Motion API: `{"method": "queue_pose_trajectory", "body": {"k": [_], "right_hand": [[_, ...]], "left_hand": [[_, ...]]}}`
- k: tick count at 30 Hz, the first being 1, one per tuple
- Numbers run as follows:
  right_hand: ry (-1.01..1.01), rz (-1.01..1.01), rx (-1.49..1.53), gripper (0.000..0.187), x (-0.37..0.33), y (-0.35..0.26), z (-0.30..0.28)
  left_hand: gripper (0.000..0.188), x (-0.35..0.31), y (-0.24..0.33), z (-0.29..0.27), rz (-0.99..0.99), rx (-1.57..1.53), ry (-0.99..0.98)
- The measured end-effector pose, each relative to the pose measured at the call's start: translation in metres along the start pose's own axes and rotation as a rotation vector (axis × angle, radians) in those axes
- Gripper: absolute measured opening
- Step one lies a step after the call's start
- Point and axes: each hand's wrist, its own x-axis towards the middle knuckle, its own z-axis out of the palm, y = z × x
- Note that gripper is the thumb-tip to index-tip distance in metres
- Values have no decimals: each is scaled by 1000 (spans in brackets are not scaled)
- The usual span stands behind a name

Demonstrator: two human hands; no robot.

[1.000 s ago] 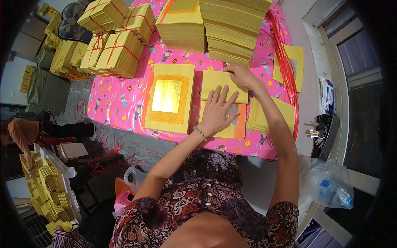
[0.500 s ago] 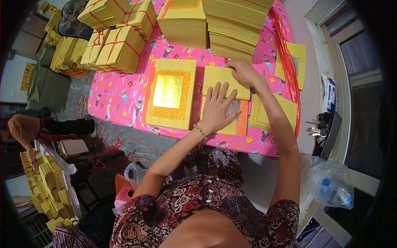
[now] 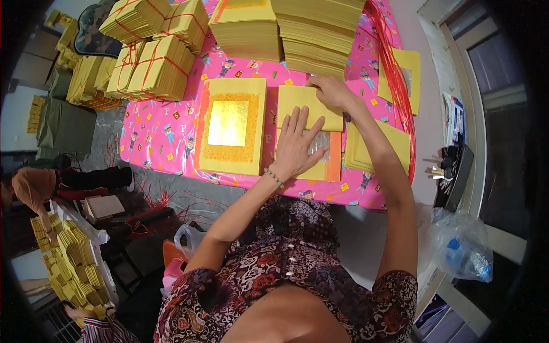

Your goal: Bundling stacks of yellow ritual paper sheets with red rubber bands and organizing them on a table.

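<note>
A yellow paper sheet lies folded over on itself in front of me, with an orange strip and a silvery patch showing on its lower layer. My left hand is laid flat across it, fingers spread. At the sheet's far right corner, my right hand has its fingers curled against the folded edge; the fingertips are partly hidden. Just left of my left hand rests a pile of yellow sheets topped by a gold square on an orange patch. Under my right forearm are several folded yellow papers.
Tall stacks of yellow paper stand at the back of the pink patterned table. Bundles tied with red string sit back left. Red strands hang along the right. Co-workers handle yellow papers at the lower left.
The whole view has shifted slightly. Both my hands keep nearly the same places on the folded sheet. At the lower left, a co-worker's hand beyond a striped sleeve now shows more.
</note>
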Motion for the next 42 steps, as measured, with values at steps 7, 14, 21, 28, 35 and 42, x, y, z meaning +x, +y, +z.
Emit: {"method": "queue_pose_trajectory", "body": {"k": [7, 14, 21, 28, 35, 42], "right_hand": [[367, -57, -237, 41, -56, -33, 4], [334, 118, -576, 45, -135, -73, 67], [294, 126, -611, 52, -137, -72, 77], [135, 132, -608, 52, -133, -69, 75], [18, 164, -605, 57, -127, -68, 77], [76, 157, -592, 65, -129, -78, 79]], "left_hand": [[68, 0, -4, 5, 18, 5, 31], [67, -1, -4, 4, 38, 17, 5], [67, -3, -3, 3, 33, 39, -9], [64, 0, -6, 4, 29, 26, 6], [66, -21, -5, -1, -40, 98, -2], [68, -23, -9, 1, -40, 71, -5]]}}
